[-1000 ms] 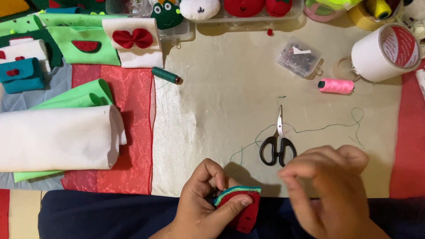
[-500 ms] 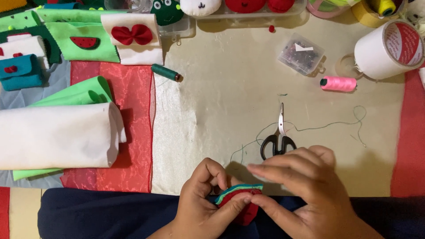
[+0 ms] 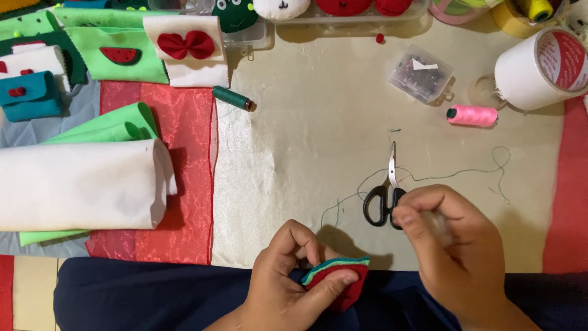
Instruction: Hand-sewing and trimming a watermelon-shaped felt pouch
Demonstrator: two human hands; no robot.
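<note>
Felt slice (image 3: pixel 338 279) in left grip (image 3: pixel 294 276)

The layered felt slice (image 3: pixel 340 279) pinched in the left hand (image 3: pixel 288 288) shows a dark green edge, then light green, then red. The small steel scissors (image 3: pixel 386 196) have black handles. A thin dark green thread (image 3: pixel 453 175) trails over the cream cloth (image 3: pixel 318 122) on the table. One thread spool (image 3: pixel 471 115) is pink, another (image 3: pixel 233 98) dark green. The felt roll (image 3: pixel 79 184) is white, lying on crinkled red fabric (image 3: pixel 184 153) beside light green felt (image 3: pixel 104 125). A red bow (image 3: pixel 187 44) sits on white felt.
</note>
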